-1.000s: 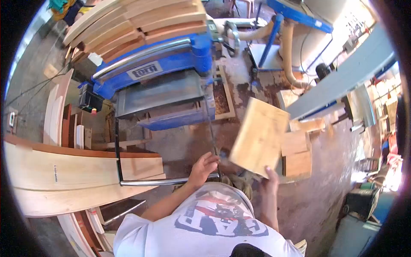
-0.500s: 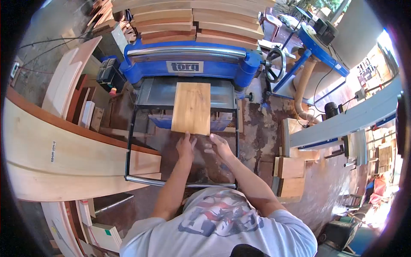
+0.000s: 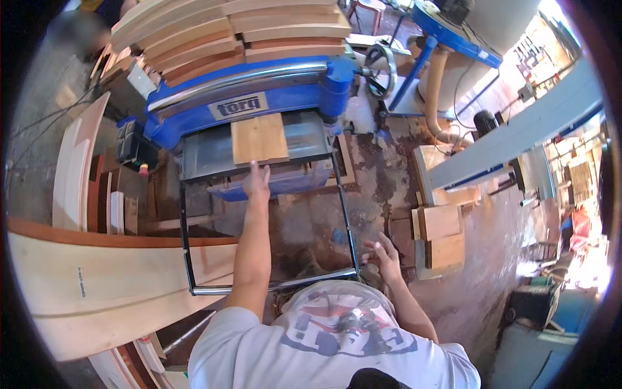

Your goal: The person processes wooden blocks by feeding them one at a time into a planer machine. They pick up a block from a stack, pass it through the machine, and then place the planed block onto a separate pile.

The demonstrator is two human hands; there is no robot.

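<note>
A wooden board (image 3: pixel 260 140) lies flat on the metal bed (image 3: pixel 304 139) of a blue machine (image 3: pixel 194 107), its far end under the machine's front. At the board's near edge is my left hand (image 3: pixel 257 180), fingers extended and fingertips touching or very close to that edge. My right hand (image 3: pixel 384 256) hangs in the air to the right of the black frame (image 3: pixel 348 227), fingers spread and holding nothing.
Stacked boards (image 3: pixel 285 29) rise behind the machine. Large panels (image 3: pixel 116 279) lean at the left. On the right are wood blocks (image 3: pixel 443 251), a grey beam (image 3: pixel 512 155) and a blue stand (image 3: pixel 414 74). A blurred person (image 3: pixel 81 29) is at the upper left.
The board has slid forward, partly under the machine's front. My left hand has followed it, while my right hand has left the board and moved right. The view has shifted.
</note>
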